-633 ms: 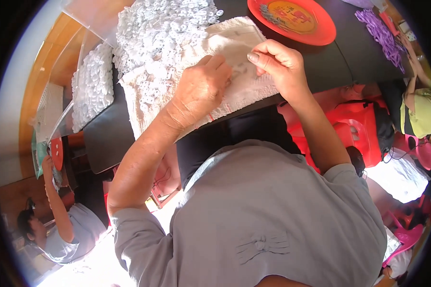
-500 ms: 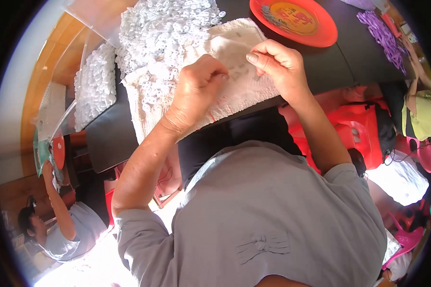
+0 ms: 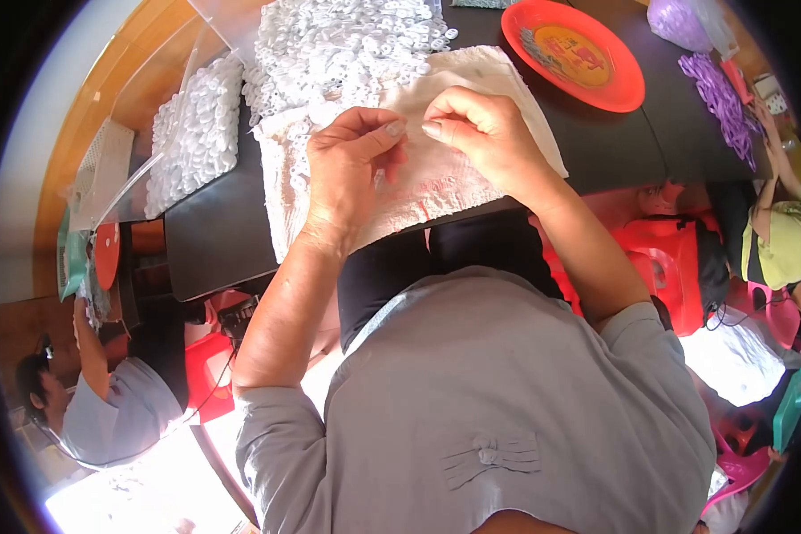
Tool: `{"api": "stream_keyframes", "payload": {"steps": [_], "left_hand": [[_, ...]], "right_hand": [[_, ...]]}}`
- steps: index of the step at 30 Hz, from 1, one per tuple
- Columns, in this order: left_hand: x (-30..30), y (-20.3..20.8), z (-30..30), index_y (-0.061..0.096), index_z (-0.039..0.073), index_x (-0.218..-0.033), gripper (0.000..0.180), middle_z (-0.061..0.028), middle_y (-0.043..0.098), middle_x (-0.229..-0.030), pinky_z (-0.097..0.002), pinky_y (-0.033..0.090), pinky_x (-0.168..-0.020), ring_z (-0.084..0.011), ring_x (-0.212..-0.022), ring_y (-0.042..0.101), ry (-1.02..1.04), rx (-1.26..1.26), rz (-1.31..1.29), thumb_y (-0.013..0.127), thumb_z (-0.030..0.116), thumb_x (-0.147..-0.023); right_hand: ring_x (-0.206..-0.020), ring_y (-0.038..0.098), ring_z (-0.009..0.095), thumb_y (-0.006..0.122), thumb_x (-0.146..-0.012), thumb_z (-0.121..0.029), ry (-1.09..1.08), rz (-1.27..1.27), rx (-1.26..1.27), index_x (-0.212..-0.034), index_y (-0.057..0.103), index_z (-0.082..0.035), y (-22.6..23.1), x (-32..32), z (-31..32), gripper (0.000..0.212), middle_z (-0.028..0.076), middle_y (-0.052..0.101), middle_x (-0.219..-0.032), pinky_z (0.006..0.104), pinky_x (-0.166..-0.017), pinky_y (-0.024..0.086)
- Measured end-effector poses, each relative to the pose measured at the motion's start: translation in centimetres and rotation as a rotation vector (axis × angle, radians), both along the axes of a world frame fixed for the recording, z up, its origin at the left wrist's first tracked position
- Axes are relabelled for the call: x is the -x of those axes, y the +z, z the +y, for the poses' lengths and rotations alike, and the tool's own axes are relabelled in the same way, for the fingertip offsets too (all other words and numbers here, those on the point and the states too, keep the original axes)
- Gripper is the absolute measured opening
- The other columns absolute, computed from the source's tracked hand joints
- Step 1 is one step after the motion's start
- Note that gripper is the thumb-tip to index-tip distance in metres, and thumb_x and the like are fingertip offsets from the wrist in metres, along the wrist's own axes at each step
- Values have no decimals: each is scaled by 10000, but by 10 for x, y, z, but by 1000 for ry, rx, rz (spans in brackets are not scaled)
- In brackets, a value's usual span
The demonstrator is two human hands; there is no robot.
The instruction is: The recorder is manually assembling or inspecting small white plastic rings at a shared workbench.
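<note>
White lacy cloth (image 3: 445,182) lies flat on the black table (image 3: 214,240), so it stays put under my hands. My left hand (image 3: 351,173) and right hand (image 3: 481,133) each press thumb and finger together; what they pinch is too small to see.

Dark counter (image 3: 214,240), glossy, lit by strong daylight. Wooden strip (image 3: 107,98) runs along its far left edge, pale wall (image 3: 27,178) beyond. Red plastic stools (image 3: 667,267) crowd the floor under and right of the counter; another red stool (image 3: 206,374) lower left. Bright white floor patch (image 3: 142,489) bottom left, overexposed. Pink and green stools (image 3: 774,436) at right rim.
</note>
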State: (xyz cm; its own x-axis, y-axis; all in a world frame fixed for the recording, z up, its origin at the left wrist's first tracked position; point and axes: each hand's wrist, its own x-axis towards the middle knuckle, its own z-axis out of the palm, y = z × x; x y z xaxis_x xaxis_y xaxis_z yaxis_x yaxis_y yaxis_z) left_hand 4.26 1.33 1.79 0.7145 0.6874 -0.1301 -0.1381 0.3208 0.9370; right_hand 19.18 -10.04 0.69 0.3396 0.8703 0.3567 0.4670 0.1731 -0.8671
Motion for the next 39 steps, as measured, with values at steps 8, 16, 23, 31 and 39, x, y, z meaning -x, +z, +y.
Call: {"api": "stream_keyframes", "payload": {"steps": [8,16,23,31,39], "left_hand": [[0,-8,-3,615,-27,-934,68,-93,641,-758,-233,429,-477,-132,-584,583,35,76,-80,623,4,-873],[-1,-8,-7,594,-40,-957,104,-119,643,-788,-242,435,-503,-140,-590,580,38,-1,-16,598,45,-898],[1,-9,-6,598,-43,-971,102,-110,643,-787,-239,436,-503,-135,-595,582,30,28,-51,596,14,-886],[4,-7,-8,631,-41,-952,97,-97,651,-778,-223,422,-484,-117,-572,569,21,-21,-20,619,2,-866],[4,-5,-13,651,-34,-884,94,-79,636,-702,-213,394,-453,-99,-518,535,69,-124,50,649,52,-845]], "right_hand": [[-730,507,64,614,-878,-35,71,-30,5,-875,605,8,-1,4,19,44,2,562,-774,232,-660,424],[-716,482,55,607,-861,-40,88,69,18,-849,596,0,2,3,16,43,-17,550,-770,218,-641,392],[-705,493,55,611,-843,-16,71,129,-47,-871,597,1,-3,-2,15,36,-21,562,-762,216,-636,403],[-741,528,61,614,-841,-4,46,14,-62,-897,594,10,-2,0,11,61,-6,593,-801,219,-668,435],[-723,536,74,621,-830,15,53,-126,-108,-893,590,7,-4,4,9,71,16,580,-777,220,-651,443]]}}
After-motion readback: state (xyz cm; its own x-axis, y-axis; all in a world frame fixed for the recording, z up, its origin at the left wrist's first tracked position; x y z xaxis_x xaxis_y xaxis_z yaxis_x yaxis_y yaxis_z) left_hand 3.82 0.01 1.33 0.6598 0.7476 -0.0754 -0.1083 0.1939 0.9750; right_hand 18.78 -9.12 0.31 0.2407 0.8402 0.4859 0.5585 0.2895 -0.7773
